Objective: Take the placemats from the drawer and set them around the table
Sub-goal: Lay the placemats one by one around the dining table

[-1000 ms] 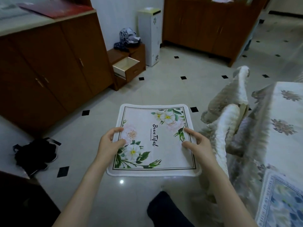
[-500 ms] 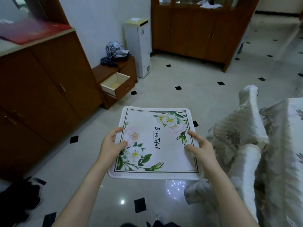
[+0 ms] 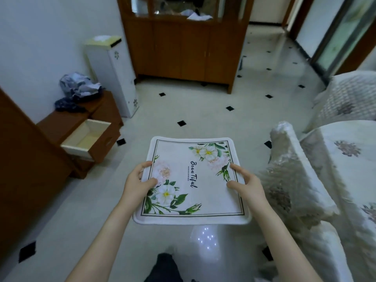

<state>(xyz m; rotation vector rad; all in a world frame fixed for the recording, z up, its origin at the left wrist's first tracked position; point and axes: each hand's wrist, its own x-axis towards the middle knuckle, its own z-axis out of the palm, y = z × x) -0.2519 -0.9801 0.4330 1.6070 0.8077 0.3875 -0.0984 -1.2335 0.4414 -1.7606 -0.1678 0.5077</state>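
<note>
Placemat (image 3: pixel 193 180), pinched at its side edges by my left hand (image 3: pixel 136 183) and right hand (image 3: pixel 247 185), thumbs on top, could sag and snag the draped chair (image 3: pixel 295 190) on the right.

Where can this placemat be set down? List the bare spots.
The placemat is held flat by the left hand and right hand. Bare: the open drawer and the tablecloth at right. Crowded: the cabinet top under crumpled clothes.

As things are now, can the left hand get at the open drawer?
Probably not at once. The left hand grips one edge of the placemat, as the right hand grips the other, and the drawer stands well off to the left. Bare floor lies between, so nothing blocks a step closer.
</note>
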